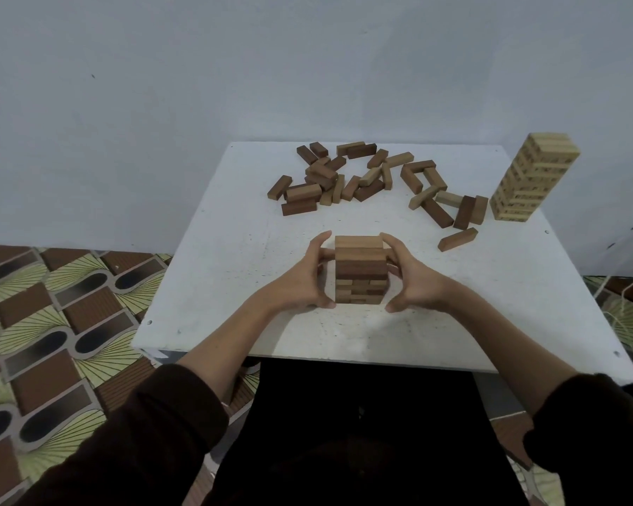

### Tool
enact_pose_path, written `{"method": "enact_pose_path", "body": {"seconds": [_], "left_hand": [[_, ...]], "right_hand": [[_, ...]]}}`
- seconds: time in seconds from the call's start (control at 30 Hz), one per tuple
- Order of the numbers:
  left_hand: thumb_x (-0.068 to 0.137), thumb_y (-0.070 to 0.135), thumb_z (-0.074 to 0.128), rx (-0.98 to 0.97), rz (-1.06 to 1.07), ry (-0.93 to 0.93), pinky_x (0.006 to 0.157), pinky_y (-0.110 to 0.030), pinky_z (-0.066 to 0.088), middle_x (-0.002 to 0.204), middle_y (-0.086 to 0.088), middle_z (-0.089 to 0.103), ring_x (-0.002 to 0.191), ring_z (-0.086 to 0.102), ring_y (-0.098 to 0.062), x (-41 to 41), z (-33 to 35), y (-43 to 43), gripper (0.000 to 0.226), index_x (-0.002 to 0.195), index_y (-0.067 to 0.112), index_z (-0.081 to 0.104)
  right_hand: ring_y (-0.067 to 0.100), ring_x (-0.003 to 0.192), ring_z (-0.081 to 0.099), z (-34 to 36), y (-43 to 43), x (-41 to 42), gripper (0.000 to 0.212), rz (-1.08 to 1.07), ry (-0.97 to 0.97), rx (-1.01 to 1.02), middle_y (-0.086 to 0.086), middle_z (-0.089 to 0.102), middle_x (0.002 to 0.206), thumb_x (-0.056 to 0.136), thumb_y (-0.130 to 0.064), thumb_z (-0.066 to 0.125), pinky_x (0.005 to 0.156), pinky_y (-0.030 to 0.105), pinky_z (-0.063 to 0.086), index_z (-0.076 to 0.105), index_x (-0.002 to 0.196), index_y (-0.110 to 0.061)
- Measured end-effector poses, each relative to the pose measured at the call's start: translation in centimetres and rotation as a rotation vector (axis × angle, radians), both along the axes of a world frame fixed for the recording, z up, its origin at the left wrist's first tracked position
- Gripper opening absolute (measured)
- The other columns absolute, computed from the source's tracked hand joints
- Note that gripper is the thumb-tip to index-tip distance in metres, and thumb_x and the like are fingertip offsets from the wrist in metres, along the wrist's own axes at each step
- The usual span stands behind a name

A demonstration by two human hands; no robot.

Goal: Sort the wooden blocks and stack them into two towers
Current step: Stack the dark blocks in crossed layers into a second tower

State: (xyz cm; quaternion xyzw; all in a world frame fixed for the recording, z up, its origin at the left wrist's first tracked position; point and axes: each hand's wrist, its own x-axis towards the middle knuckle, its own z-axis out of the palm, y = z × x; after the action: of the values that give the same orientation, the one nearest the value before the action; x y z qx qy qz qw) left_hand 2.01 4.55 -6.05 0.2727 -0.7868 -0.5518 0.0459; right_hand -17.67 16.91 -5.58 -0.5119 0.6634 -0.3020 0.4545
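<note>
With the pale tower [530,177] tall, the left hand [304,277] and right hand [415,283] clasp the short dark tower [360,272]; many loose blocks [344,180] remain.

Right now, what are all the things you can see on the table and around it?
short tower: one, brown, near middle of table, between the hands
tall tower: one, pale wood, far right corner of table
loose blocks: many, dark and light brown, scattered across far side of table
table: one, white, centre
floor: one, patterned brown and green, left of table
wall: one, pale grey, behind table
left hand: one, cups short tower's left side
right hand: one, cups short tower's right side
sleeves: two, dark, lower corners
</note>
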Motion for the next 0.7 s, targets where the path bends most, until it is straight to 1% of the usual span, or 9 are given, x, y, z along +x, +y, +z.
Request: {"method": "enact_pose_path", "body": {"seconds": [0.03, 0.1, 0.17, 0.23, 0.27, 0.33, 0.43, 0.57, 0.7], "left_hand": [[0.069, -0.009, 0.075, -0.025, 0.007, -0.012, 0.101, -0.025, 0.036, 0.138, -0.003, 0.037, 0.129, 0.037, -0.016, 0.1, 0.1, -0.2, 0.111, 0.147, 0.024, 0.003], [0.075, -0.008, 0.070, -0.074, 0.056, -0.024, 0.102, -0.017, 0.031, 0.133, 0.002, 0.041, 0.130, 0.036, -0.013, 0.5, 0.3, -0.6, 0.094, 0.145, 0.019, 0.015], [0.080, -0.006, 0.066, -0.134, 0.145, -0.005, 0.097, -0.008, 0.034, 0.127, 0.003, 0.047, 0.127, 0.041, -0.015, 0.8, 0.1, -1.0, 0.073, 0.141, 0.014, 0.030], [0.084, -0.003, 0.063, -0.246, 0.237, 0.027, 0.089, -0.002, 0.036, 0.128, -0.003, 0.049, 0.125, 0.045, -0.017, 0.8, -0.1, -1.6, 0.058, 0.136, 0.008, 0.040], [0.085, -0.002, 0.061, -0.311, 0.272, 0.026, 0.090, -0.004, 0.036, 0.131, -0.006, 0.048, 0.125, 0.044, -0.019, 0.6, -0.2, -1.8, 0.053, 0.134, 0.006, 0.042], [0.087, -0.002, 0.057, -0.430, 0.328, -0.003, 0.101, -0.016, 0.031, 0.137, -0.009, 0.042, 0.129, 0.037, -0.021, 0.0, -0.3, -2.7, 0.047, 0.132, 0.004, 0.045], [0.086, -0.005, 0.052, -0.494, 0.401, -0.009, 0.102, -0.014, 0.021, 0.140, -0.008, 0.035, 0.132, 0.028, -0.020, -0.9, -0.7, -4.0, 0.048, 0.132, 0.005, 0.045], [0.085, -0.002, 0.049, -0.657, 0.393, -0.020, 0.115, -0.029, 0.019, 0.148, -0.008, 0.029, 0.138, 0.021, -0.020, -2.0, -1.6, -6.1, 0.054, 0.138, 0.001, 0.039], [0.084, 0.001, 0.051, -0.829, 0.383, -0.028, 0.116, -0.038, 0.022, 0.148, -0.011, 0.033, 0.138, 0.026, -0.026, -3.7, -1.5, -7.9, 0.055, 0.138, 0.000, 0.039]], "right_hand": [[0.023, 0.138, 0.027, 0.1, -0.1, -0.4, 0.118, -0.003, -0.012, 0.014, 0.005, 0.029, 0.150, 0.056, 0.003, 0.068, 0.110, 0.034, 0.031, 0.000, 0.149, -0.025], [0.021, 0.136, 0.030, 0.1, -0.4, -1.0, 0.106, -0.025, -0.020, 0.014, 0.005, 0.035, 0.145, 0.063, 0.018, 0.059, 0.111, 0.031, 0.027, 0.007, 0.149, -0.018], [0.018, 0.131, 0.037, 0.1, -0.9, -1.6, 0.088, -0.071, 0.006, 0.000, 0.002, 0.044, 0.135, 0.073, 0.023, 0.049, 0.102, 0.026, 0.034, 0.020, 0.146, -0.016], [0.013, 0.125, 0.043, 0.2, -1.6, -2.2, 0.070, -0.103, 0.118, -0.033, -0.004, 0.049, 0.125, 0.081, 0.018, 0.046, 0.090, 0.014, 0.039, 0.034, 0.141, -0.016], [0.010, 0.121, 0.045, 0.2, -2.0, -2.4, 0.063, -0.112, 0.191, -0.051, -0.007, 0.050, 0.121, 0.083, 0.016, 0.045, 0.084, 0.009, 0.038, 0.039, 0.138, -0.016], [0.007, 0.114, 0.047, 0.4, -3.3, -2.9, 0.055, -0.128, 0.279, -0.085, -0.005, 0.053, 0.121, 0.086, 0.013, 0.045, 0.085, 0.011, 0.035, 0.046, 0.134, -0.014], [0.005, 0.108, 0.047, 0.6, -5.4, -3.8, 0.043, -0.128, 0.390, -0.135, 0.003, 0.054, 0.130, 0.090, 0.005, 0.047, 0.090, 0.015, 0.032, 0.050, 0.130, -0.010], [0.016, 0.121, 0.045, 0.3, -8.6, -4.5, 0.039, -0.124, 0.495, -0.167, 0.007, 0.047, 0.135, 0.092, 0.003, 0.047, 0.093, 0.015, 0.029, 0.050, 0.129, -0.007], [0.027, 0.132, 0.033, 0.1, -11.6, -4.7, 0.045, -0.020, 0.623, -0.226, 0.011, 0.040, 0.141, 0.088, 0.009, 0.045, 0.107, 0.027, 0.022, 0.048, 0.132, -0.003]]}}
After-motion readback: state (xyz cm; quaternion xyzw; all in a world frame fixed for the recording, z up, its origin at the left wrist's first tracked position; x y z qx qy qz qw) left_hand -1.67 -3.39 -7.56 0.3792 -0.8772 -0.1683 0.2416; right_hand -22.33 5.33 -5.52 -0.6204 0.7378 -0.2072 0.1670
